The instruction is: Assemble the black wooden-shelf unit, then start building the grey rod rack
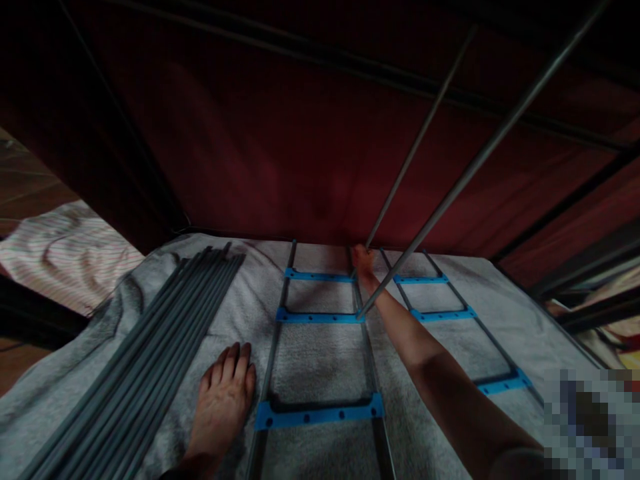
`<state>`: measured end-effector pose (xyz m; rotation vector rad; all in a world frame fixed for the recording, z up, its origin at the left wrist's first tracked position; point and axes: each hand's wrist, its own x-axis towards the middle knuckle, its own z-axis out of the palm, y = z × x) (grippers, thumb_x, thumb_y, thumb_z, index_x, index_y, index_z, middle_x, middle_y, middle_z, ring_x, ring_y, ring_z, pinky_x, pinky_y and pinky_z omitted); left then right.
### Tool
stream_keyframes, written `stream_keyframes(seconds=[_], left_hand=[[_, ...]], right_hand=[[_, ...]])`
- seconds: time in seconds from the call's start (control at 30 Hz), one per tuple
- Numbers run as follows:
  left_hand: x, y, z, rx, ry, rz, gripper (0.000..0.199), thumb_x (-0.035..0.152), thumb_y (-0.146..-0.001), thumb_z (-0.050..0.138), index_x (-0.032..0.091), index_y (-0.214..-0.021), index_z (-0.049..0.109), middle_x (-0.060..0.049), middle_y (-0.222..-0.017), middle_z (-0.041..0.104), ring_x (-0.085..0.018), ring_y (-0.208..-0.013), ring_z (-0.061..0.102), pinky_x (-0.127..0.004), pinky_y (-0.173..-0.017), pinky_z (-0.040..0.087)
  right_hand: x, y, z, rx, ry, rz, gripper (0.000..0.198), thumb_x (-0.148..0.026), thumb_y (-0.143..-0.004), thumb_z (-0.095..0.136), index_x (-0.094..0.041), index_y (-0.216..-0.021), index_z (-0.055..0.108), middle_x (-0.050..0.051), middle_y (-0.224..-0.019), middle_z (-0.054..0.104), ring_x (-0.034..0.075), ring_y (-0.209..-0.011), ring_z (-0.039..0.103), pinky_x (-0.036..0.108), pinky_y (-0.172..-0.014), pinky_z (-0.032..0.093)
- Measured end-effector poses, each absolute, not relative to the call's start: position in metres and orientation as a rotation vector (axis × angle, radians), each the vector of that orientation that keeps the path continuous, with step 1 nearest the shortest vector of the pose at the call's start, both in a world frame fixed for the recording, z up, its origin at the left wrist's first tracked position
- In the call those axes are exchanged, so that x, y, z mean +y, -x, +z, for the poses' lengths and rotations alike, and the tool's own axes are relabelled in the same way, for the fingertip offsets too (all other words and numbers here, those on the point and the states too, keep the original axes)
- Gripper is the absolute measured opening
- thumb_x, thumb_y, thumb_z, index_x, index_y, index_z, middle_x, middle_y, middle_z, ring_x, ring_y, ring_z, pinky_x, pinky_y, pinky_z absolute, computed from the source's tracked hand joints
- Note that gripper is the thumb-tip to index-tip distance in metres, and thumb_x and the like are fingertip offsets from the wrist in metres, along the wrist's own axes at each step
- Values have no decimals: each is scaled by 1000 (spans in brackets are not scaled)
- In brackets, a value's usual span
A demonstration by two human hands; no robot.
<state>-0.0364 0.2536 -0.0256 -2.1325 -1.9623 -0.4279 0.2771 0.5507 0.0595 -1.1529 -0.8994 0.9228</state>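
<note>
My left hand (225, 392) lies flat on the grey cloth, its fingers stretched out, between a bundle of grey tubes and a frame. My right hand (363, 260) reaches to the far end of the frame, its fingers wrapped round the lower end of a thin grey tube (423, 137) that slants up to the right. Nearer to me, a second grey tube (480, 157) rises at a slant from the end of a blue connector strip (320, 318). The frame has two long side tubes joined by blue cross strips with holes, such as the near strip (320, 417).
The bundle of grey tubes (165, 360) lies along the left. A second frame with blue strips (447, 315) lies on the right. Behind stands a dark red fabric wall (280, 160) with dark bars. A striped cloth (65, 257) is at far left.
</note>
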Motion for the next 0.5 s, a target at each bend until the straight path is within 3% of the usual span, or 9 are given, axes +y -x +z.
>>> stream_keyframes(seconds=[0.5], left_hand=[[253,38,-27,-1977,2142,-455,51,31,-98,35,10,-140,53,-18,-140,57,-34,-129,49,-47,-104,36]], right_hand=[[560,-279,45,-969,1164,915,40,-44,-83,55,-26,-59,29,-9,-49,27,8,-43,24,23,-39,20]])
